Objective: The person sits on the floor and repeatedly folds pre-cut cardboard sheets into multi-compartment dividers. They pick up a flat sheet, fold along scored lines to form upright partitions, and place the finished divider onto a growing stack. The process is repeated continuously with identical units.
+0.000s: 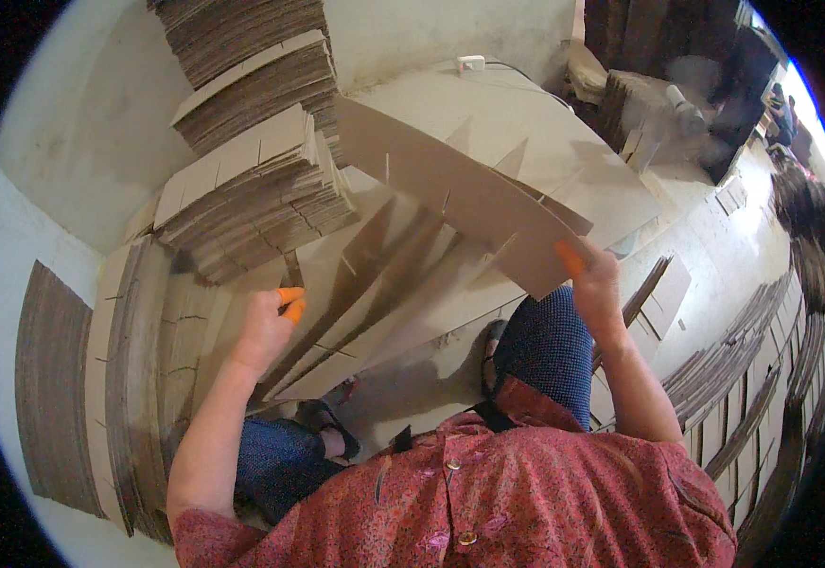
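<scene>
Slotted cardboard divider strips held between both hands, centre of view.

I see my right hand [594,279] pinching the near right end of a long brown slotted cardboard strip [450,194], orange finger cot on the fingertip; the strip runs far-left, tilted on edge. My left hand [266,327], fingers pressed together with orange cots, grips the left ends of several crossing strips [375,284] slotted into it. Surface below: pale concrete floor [526,123]. Far left stand tall stacks of cut strips [252,189]; more lie in rows at near right [763,379]. A white socket block [470,63] sits by the far wall.
</scene>
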A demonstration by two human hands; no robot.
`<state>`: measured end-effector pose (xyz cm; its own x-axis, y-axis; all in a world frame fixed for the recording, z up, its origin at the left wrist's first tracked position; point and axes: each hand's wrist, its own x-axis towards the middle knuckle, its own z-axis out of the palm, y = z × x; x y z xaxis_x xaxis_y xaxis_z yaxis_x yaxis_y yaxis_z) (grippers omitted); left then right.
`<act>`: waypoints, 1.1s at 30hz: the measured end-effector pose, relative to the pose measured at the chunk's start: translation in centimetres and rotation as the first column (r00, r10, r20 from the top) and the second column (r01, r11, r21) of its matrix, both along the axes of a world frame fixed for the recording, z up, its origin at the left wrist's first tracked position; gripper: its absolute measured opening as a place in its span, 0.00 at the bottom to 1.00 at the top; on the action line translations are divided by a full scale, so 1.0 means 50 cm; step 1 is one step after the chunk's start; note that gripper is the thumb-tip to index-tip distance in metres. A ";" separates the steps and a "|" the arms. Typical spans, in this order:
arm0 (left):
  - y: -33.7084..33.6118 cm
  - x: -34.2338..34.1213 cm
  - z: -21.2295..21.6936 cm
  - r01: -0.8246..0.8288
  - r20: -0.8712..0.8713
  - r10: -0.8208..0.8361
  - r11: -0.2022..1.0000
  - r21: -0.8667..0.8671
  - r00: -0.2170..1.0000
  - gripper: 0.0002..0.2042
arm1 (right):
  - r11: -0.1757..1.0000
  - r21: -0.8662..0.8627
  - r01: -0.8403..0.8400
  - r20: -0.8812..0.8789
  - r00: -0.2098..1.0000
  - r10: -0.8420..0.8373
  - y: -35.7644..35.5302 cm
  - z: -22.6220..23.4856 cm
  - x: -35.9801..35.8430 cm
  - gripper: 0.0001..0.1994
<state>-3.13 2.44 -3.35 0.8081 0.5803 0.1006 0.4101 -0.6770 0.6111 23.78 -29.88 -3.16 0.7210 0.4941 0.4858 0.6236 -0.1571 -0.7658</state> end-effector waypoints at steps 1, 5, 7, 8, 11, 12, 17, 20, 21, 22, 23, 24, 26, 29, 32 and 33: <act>0.001 0.000 -0.002 -0.012 0.013 0.012 1.000 0.000 1.000 0.10 | 1.000 -0.012 0.008 -0.007 1.000 -0.008 -0.001 -0.001 0.000 0.09; -0.003 -0.005 0.000 -0.043 0.034 0.042 0.999 0.032 0.999 0.10 | 0.999 -0.010 -0.032 -0.008 0.999 0.032 -0.007 0.008 -0.004 0.10; -0.005 -0.010 0.003 -0.067 0.031 0.066 0.997 0.031 0.997 0.10 | 0.998 -0.028 -0.052 -0.005 0.999 0.052 -0.006 0.002 -0.005 0.08; -0.007 -0.011 0.005 -0.087 0.029 0.087 0.996 0.013 0.996 0.10 | 0.997 -0.037 -0.063 -0.004 0.998 0.063 -0.005 0.000 -0.006 0.08; -0.019 -0.009 0.022 -0.119 -0.038 0.120 0.993 0.014 0.992 0.10 | 0.996 -0.049 -0.076 -0.066 0.995 0.072 -0.006 0.008 -0.015 0.07; -0.024 -0.005 0.031 -0.119 -0.071 0.121 0.993 0.027 0.990 0.11 | 0.995 -0.059 -0.082 -0.069 0.995 0.078 -0.006 -0.001 -0.015 0.07; -0.045 0.021 0.050 0.026 0.042 -0.046 0.920 0.391 0.998 0.12 | 0.994 -0.050 -0.095 -0.089 0.992 0.090 -0.005 -0.060 -0.004 0.07; -0.113 0.089 0.100 0.145 0.050 -0.183 0.895 0.422 0.982 0.13 | 0.999 -0.001 -0.046 -0.011 0.999 0.046 0.000 -0.054 -0.011 0.07; -0.137 0.109 0.111 0.178 0.025 -0.201 0.913 0.367 0.979 0.13 | 0.999 0.011 -0.050 -0.007 0.999 0.050 0.008 -0.049 -0.012 0.07; -0.153 0.130 0.103 0.224 -0.013 -0.233 0.915 0.334 0.972 0.14 | 0.998 0.021 -0.053 0.001 0.999 0.053 0.016 -0.041 -0.012 0.08; -0.169 0.151 0.095 0.270 -0.051 -0.267 0.915 0.299 0.962 0.14 | 0.998 0.031 -0.056 0.009 0.998 0.055 0.021 -0.036 -0.015 0.08; -0.191 0.179 0.096 0.310 -0.119 -0.287 0.902 0.300 0.950 0.15 | 0.999 0.019 -0.039 0.031 0.999 0.038 0.020 -0.043 -0.015 0.08; -0.211 0.214 0.070 0.355 -0.138 -0.330 0.901 0.250 0.934 0.15 | 1.000 -0.002 -0.021 0.074 0.997 0.022 0.025 -0.073 -0.014 0.08; -0.214 0.242 0.017 0.407 -0.148 -0.385 0.895 0.181 0.911 0.13 | 0.998 0.048 -0.028 0.080 0.997 0.024 0.007 -0.132 -0.002 0.08; -0.221 0.243 -0.001 0.434 -0.101 -0.424 0.895 0.102 0.900 0.11 | 0.998 0.040 -0.043 -0.027 0.999 0.044 -0.002 -0.101 -0.017 0.08; -0.226 0.246 0.002 0.440 -0.068 -0.436 0.894 0.085 0.897 0.10 | 0.997 0.050 -0.050 -0.057 0.997 0.053 -0.001 -0.090 -0.016 0.08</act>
<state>9.16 -8.87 -3.24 0.9833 0.1558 0.0944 0.0843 -0.8484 0.5225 22.99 -29.94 -7.67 0.7227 0.5080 0.4686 0.5844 -0.0873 -0.8068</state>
